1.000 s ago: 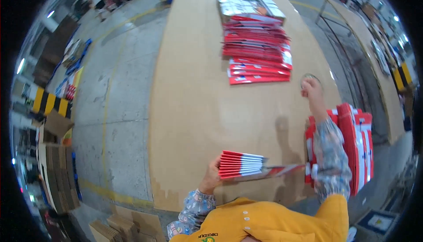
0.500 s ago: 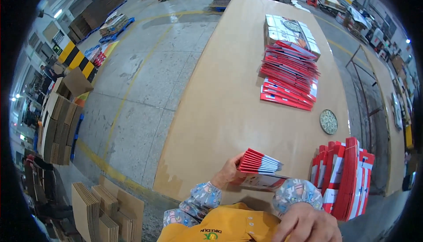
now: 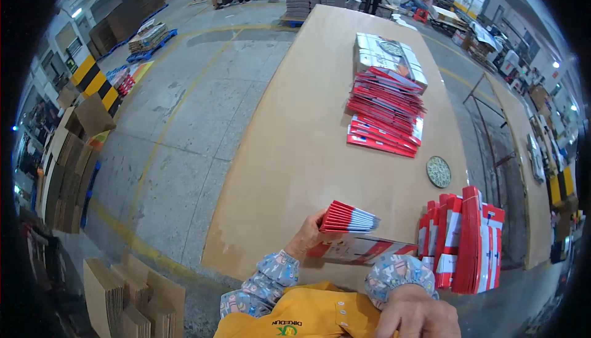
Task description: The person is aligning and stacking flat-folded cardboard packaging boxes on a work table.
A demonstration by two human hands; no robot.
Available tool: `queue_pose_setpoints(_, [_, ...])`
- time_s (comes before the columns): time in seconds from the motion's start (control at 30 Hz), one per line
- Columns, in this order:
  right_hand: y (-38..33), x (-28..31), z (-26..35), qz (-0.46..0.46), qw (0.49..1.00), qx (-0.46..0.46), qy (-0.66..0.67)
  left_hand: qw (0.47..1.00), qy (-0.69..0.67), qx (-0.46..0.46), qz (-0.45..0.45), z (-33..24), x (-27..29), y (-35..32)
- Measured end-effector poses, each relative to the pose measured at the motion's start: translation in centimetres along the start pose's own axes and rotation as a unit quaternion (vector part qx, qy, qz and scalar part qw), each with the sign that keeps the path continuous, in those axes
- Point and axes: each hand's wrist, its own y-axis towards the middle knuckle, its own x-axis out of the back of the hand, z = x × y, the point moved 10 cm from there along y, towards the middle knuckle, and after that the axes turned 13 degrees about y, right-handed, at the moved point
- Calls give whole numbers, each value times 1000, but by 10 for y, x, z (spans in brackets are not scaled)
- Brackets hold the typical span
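My left hand (image 3: 306, 237) is closed around one end of a bundle of red-and-white folded cartons (image 3: 351, 218), whose edges fan out to the right above the near part of the table. Just below the bundle, a printed red-and-grey carton panel (image 3: 363, 249) shows at the table's near edge; whether the hand also touches it I cannot tell. Close to my yellow apron (image 3: 314, 313), my right hand (image 3: 418, 314) is raised with bent fingers somewhat apart. Nothing shows in it, though the lower frame edge cuts off its fingertips.
Upright red-and-white folded cartons (image 3: 471, 239) stand at the table's right corner. Beyond them lies a round green patterned disc (image 3: 438, 172). A slanted pile of red cartons (image 3: 386, 113) leans by a white printed stack (image 3: 394, 55). Brown cardboard (image 3: 132, 301) stands at lower left.
The whole view has shifted a little, so the table and cartons sit further left. More of the printed panel below the bundle shows. The left hand keeps its grip; the right stays near the apron.
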Motion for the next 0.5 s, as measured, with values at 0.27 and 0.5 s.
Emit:
queue_pose_setpoints(0.27, [-9, -2, -35, 9, 999, -37, 31, 998, 21, 32, -55, 20, 21, -11])
queue_pose_setpoints(0.5, [46, 18, -15, -4, 982, -148, -120, 988, 155, 18, -23, 20, 17, 18])
